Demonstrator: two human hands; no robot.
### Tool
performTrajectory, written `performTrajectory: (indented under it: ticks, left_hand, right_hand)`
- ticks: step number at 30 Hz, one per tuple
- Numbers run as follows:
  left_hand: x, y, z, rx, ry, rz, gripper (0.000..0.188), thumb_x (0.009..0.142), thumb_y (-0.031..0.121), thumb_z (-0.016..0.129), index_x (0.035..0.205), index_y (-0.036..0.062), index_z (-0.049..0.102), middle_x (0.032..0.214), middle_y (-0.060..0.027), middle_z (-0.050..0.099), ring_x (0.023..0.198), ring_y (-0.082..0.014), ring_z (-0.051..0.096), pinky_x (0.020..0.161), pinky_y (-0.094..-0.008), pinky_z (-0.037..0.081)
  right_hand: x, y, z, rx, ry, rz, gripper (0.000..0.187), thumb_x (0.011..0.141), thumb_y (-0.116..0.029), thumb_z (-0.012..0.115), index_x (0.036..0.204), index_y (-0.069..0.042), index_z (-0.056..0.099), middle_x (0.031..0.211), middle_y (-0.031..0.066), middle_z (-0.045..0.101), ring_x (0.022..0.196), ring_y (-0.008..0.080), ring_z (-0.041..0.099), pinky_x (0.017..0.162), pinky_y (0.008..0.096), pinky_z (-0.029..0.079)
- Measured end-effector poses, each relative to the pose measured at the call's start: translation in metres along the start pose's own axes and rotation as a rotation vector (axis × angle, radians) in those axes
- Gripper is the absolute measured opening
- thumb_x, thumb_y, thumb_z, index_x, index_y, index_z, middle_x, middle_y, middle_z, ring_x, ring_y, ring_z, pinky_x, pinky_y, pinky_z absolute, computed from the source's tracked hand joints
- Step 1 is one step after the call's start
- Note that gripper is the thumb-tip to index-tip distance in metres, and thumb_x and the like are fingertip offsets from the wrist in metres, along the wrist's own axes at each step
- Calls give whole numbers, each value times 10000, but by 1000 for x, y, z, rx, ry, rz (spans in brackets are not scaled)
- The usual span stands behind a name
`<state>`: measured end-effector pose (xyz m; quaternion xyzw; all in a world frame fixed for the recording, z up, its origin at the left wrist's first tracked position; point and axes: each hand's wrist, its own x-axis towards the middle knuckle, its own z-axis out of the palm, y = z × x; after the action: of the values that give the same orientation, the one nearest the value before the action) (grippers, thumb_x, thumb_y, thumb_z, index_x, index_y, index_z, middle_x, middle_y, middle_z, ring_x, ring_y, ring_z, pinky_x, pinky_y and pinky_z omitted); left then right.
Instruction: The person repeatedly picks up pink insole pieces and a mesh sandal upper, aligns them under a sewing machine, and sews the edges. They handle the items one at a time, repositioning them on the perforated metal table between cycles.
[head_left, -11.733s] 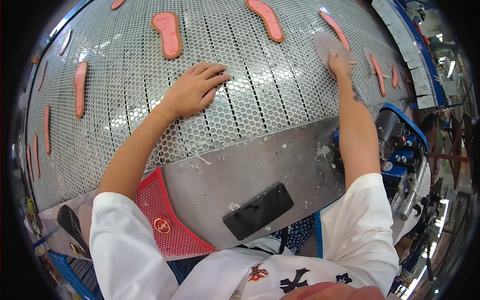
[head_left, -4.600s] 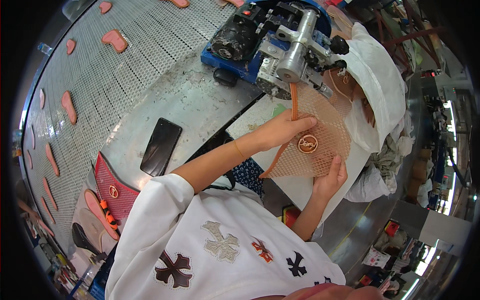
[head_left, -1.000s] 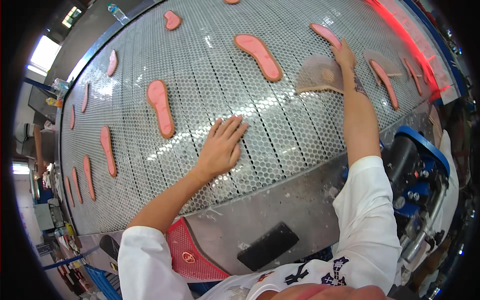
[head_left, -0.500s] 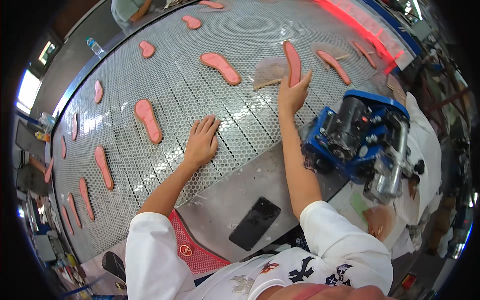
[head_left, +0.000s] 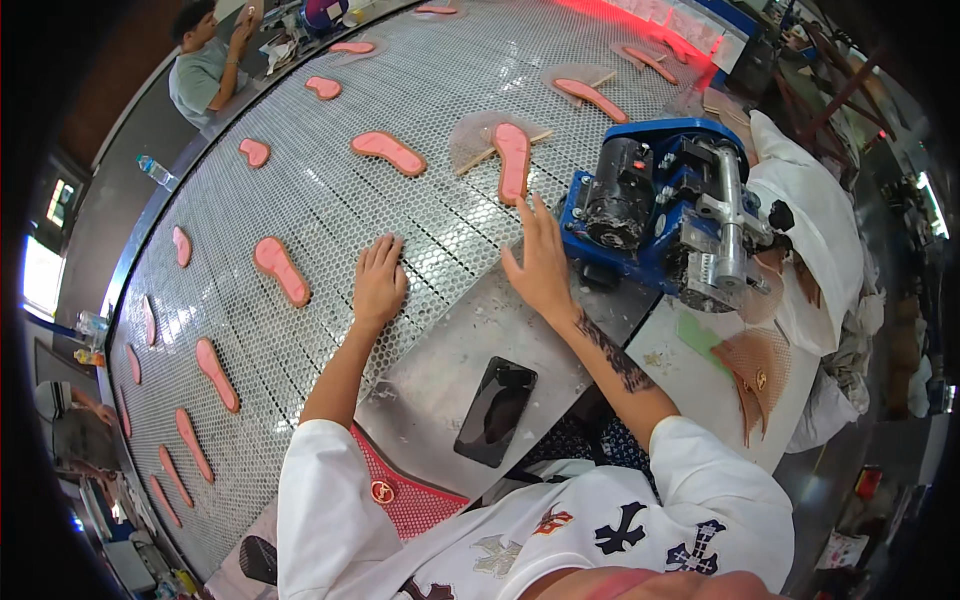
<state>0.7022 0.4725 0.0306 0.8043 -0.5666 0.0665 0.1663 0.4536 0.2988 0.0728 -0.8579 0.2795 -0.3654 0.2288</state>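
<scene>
My left hand lies flat on the grey honeycomb-patterned conveyor belt, fingers stretched out and nothing in them. My right hand is open, its fingers apart. Its fingertips are at the near end of a pink insole with a brown edge; whether they touch it I cannot tell. That insole partly overlaps a translucent sheet with a thin wooden-looking strip. To the left lie another insole and one more, nearer my left hand.
A blue machine with a black motor stands beside my right forearm. A black phone rests on the grey metal ledge. Several more insoles spread across the belt. Red light glows at the far right end. A person is beyond the belt.
My right hand has come off the pink insole it was gripping and drawn back toward me, its fingers opening. The insole now lies on the belt. The head view has shifted.
</scene>
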Motion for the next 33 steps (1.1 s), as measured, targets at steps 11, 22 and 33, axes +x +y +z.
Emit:
performTrajectory:
  ticks: [11,22,33]
  left_hand:
    - [9,9,-2,-61,12,-14,485,912,156,517,1384,51,563,1491,-146,505,1415,-304,423,1206,-486,279]
    - [12,7,-3,-69,26,-7,493,916,167,525,1393,44,557,1491,-154,501,1412,-327,416,1204,-470,279]
    - [19,2,9,-137,-8,11,483,900,130,533,1363,0,580,1455,-208,532,1366,-388,456,1180,-484,303]
  right_hand:
    - [110,87,119,-419,80,434,759,857,-139,671,1507,-4,302,1478,326,374,1271,472,477,1065,523,412]
    - [117,74,114,-472,106,367,701,854,-119,623,1477,21,333,1502,299,367,1374,452,392,1157,561,272]
    - [-102,-38,-105,460,-613,-243,303,869,-111,710,1171,-100,730,1078,80,750,916,258,712,807,374,558]
